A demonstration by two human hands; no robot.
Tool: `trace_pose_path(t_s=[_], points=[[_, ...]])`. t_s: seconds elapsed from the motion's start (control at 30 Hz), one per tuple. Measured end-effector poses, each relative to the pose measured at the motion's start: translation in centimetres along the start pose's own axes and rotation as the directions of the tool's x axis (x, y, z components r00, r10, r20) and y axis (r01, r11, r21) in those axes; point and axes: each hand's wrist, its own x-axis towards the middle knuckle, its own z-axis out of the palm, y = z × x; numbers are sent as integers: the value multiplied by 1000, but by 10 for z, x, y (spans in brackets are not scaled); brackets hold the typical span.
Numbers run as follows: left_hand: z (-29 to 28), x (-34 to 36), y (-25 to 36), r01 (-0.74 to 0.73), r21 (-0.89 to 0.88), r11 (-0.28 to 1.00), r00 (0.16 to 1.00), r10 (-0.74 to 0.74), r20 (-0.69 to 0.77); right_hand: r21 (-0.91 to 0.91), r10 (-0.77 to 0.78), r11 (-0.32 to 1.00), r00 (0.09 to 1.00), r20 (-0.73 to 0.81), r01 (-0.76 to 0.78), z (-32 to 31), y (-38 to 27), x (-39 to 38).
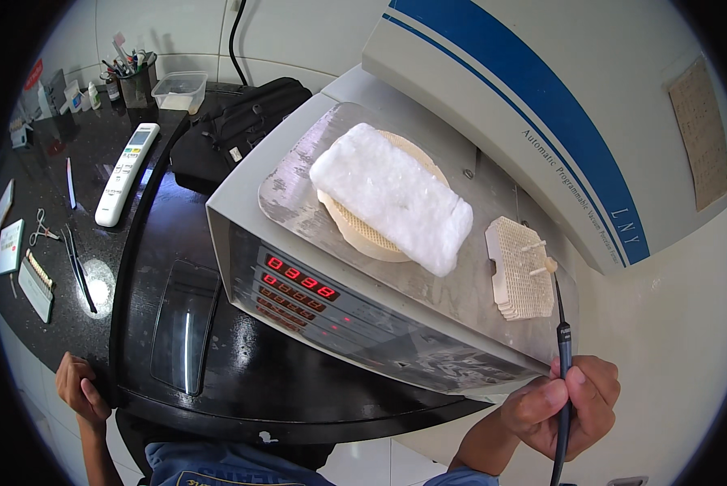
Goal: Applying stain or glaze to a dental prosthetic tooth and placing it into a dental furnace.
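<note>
My right hand (570, 405) pinches a slim black tool (564, 348) with a thin pointed tip, held upright at the right. Its tip reaches a small cream tooth-shaped piece (550, 265), perhaps touching it. That piece sits on a peg of a pale rectangular honeycomb tray (513, 279), which stands on the furnace's metal top plate (286, 194). Left of it, a thick white fibrous pad (392, 194) lies across a round honeycomb tray (359, 235). At the far lower left, my left hand (81, 389) rests on the desk's edge, fingers curled, with nothing seen in it.
The white furnace body (363, 316) has a red lit display, and its large blue-striped housing (525, 89) rises behind. On the dark desk lie a white remote control (127, 174), black tweezers (80, 267), scissors-like forceps (42, 231), a shade guide (35, 285) and a black bag (242, 130).
</note>
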Motion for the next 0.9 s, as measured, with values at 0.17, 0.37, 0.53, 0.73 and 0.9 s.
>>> trace_pose_path(t_s=[0.17, 0.37, 0.53, 0.73, 0.9], points=[[1, 1, 0, 1, -7, 1000, 1000, -1, 6, -7, -9, 1000, 1000, -20, 8, -1, 0, 3], [0, 1, 0, 3, -5, 1000, 1000, -3, -1, 36, -10, 999, 1000, -25, 11, 0, 1, 0], [-1, -1, 1, 11, 11, 1000, 1000, -11, 11, 24, -6, 1000, 1000, -21, 6, 3, 0, -2], [0, 0, 1, 4, 11, 1000, 1000, -4, -2, 5, -13, 1000, 1000, 3, 12, 1, 0, 1], [0, 2, 2, 0, 4, 1000, 1000, 0, 2, -1, -23, 1000, 999, 23, 23, -1, 1, 2]])
